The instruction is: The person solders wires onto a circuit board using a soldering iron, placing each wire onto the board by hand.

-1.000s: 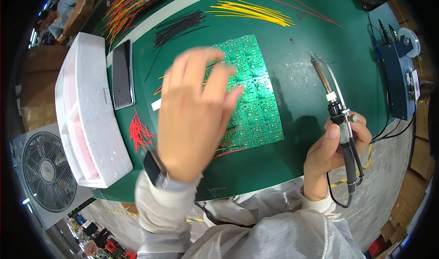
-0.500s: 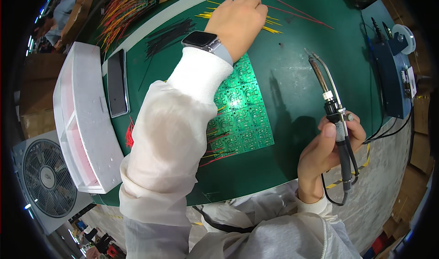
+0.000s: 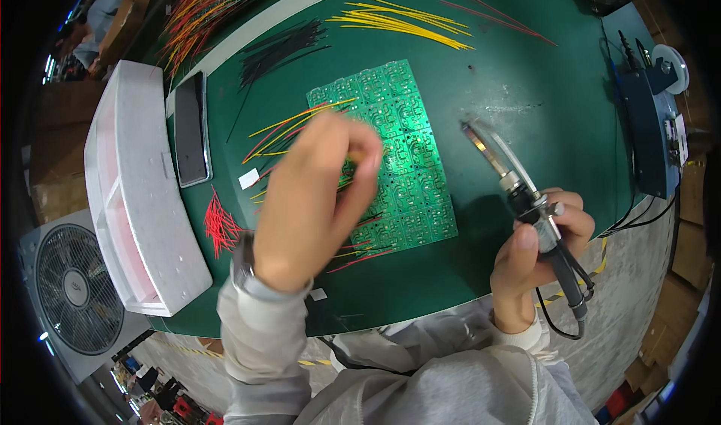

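My left hand (image 3: 319,192), slightly smeared by motion, is over the left part of a green circuit board panel (image 3: 409,147). Its thumb and forefinger curl together in a pinch; I cannot make out what lies between them. Red, yellow and black wires stick out from the panel's left side, partly behind this hand. Closed around a soldering iron (image 3: 537,215), my right hand (image 3: 552,237) is at the right of the panel. A thin metal tube runs along the iron, whose tip points up and left above the green table.
Yellow wires (image 3: 405,25), black wires (image 3: 278,53) and two red wires (image 3: 503,19) lie at the back. Short red wires (image 3: 219,226), a phone (image 3: 193,128) and a white foam box (image 3: 146,200) are at left. A blue soldering unit (image 3: 646,117) stands at right.
My left hand has come back from the yellow wires to the panel's left part, uncovering those wires. My right hand has tilted the soldering iron leftward, its tip nearer the panel.
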A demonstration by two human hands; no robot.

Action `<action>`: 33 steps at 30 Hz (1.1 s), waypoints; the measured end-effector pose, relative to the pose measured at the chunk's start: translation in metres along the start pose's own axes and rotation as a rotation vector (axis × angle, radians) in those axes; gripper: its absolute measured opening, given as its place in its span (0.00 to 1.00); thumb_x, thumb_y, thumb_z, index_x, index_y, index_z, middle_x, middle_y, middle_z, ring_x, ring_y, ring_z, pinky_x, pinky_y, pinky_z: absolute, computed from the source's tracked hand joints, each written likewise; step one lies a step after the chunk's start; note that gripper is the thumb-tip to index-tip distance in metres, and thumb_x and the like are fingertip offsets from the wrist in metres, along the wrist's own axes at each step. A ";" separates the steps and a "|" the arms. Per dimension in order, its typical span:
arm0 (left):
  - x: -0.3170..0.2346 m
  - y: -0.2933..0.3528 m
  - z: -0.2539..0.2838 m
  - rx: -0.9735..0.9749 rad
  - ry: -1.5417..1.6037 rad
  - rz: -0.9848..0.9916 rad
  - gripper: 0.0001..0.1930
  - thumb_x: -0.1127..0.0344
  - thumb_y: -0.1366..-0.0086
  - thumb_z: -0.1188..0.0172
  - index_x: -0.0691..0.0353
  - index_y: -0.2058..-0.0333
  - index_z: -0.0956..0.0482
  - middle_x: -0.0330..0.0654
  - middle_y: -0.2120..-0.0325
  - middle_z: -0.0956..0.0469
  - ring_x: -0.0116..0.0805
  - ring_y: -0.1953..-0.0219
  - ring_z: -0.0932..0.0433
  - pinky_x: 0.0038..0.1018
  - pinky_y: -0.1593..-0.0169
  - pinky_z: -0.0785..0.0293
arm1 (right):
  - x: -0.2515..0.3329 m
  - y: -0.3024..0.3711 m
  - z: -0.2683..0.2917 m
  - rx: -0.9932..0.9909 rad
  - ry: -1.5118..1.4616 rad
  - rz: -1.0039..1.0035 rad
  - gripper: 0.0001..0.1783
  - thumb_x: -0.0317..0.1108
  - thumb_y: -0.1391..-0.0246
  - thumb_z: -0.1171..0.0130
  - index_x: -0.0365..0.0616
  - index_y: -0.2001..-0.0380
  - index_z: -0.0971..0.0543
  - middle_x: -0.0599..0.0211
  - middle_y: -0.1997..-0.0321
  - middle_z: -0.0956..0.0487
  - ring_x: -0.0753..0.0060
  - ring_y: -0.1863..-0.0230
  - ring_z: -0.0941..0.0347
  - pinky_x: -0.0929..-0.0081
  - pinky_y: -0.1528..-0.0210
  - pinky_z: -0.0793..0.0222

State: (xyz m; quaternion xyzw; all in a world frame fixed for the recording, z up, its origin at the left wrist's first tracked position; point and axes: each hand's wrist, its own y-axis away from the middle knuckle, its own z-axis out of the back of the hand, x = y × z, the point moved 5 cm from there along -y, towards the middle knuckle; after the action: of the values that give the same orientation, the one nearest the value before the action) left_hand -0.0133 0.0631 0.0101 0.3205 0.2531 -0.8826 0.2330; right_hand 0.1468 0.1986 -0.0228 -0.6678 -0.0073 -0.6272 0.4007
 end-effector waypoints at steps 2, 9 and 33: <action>0.000 0.026 -0.008 -0.021 0.039 -0.002 0.07 0.80 0.49 0.48 0.64 0.71 0.32 0.38 0.77 0.31 0.24 0.81 0.37 0.18 0.77 0.41 | 0.000 0.002 0.000 0.068 -0.004 0.015 0.21 0.36 0.59 0.41 0.43 0.67 0.41 0.62 0.73 0.36 0.74 0.74 0.40 0.80 0.70 0.40; 0.005 0.061 -0.020 -0.144 -0.095 0.142 0.07 0.82 0.57 0.41 0.67 0.76 0.27 0.41 0.77 0.29 0.30 0.76 0.29 0.21 0.75 0.32 | 0.012 -0.001 -0.010 0.260 0.072 0.073 0.20 0.32 0.62 0.39 0.40 0.69 0.39 0.62 0.76 0.34 0.77 0.80 0.39 0.82 0.76 0.42; 0.008 0.058 -0.025 -0.161 -0.122 0.127 0.08 0.82 0.57 0.42 0.66 0.76 0.27 0.39 0.77 0.30 0.27 0.78 0.29 0.18 0.77 0.30 | 0.016 0.015 -0.010 0.412 -0.052 0.070 0.21 0.31 0.65 0.38 0.41 0.70 0.38 0.63 0.78 0.34 0.77 0.84 0.41 0.81 0.82 0.45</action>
State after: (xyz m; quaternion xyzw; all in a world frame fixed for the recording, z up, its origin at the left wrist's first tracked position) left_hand 0.0259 0.0319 -0.0295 0.2618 0.2876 -0.8607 0.3285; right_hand 0.1498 0.1755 -0.0186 -0.5876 -0.1227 -0.5806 0.5501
